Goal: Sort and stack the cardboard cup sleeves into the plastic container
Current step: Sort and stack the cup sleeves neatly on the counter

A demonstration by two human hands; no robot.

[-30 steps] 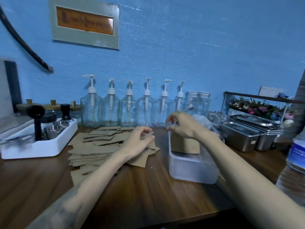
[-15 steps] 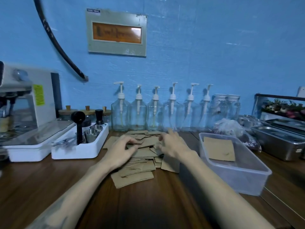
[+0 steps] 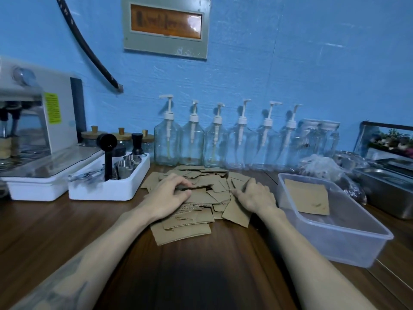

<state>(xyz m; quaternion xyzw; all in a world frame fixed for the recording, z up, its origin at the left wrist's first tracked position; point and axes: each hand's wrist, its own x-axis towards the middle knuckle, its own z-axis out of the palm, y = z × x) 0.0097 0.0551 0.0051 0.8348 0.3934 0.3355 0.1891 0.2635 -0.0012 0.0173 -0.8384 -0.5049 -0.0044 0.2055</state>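
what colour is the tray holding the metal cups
White, seen clearly in the head view: the tray.

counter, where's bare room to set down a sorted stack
Free: the wood between the forearms, in front of the sleeve pile, and the container floor beside its one sleeve. Crowded: the back edge along the pump bottles.

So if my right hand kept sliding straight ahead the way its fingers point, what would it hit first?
Probably more of the loose sleeve pile under the right hand, then the pump bottles at the wall; depth is unclear.
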